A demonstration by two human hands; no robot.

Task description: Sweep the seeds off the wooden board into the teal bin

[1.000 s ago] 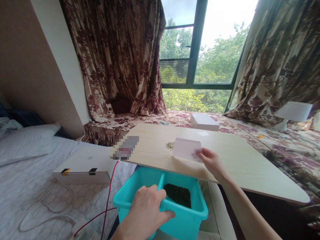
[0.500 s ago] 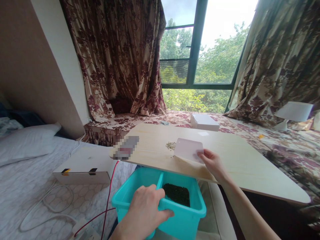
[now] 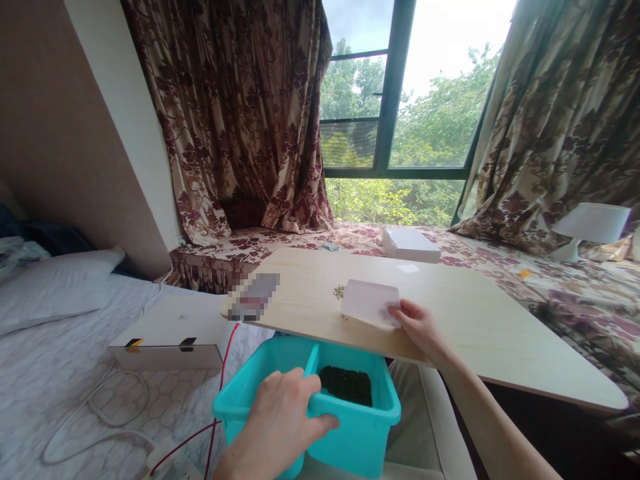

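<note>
The pale sheet [image 3: 369, 301] extends leftward from the right hand [image 3: 417, 323], pinched at its edge, above the wooden board [image 3: 480, 327]. Small greenish bits [image 3: 339, 291] lie just beyond its far side, partly covered. Nearer, the left hand [image 3: 287, 407] grips the turquoise bin [image 3: 355, 433], hiding part of its left compartment.

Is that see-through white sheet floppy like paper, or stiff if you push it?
The pale sheet is probably fairly stiff: the right hand holds it by one side, yet it looks nearly flat. It's likely light, since it looks thin. It may bend a little if pushed hard against the board.
</note>
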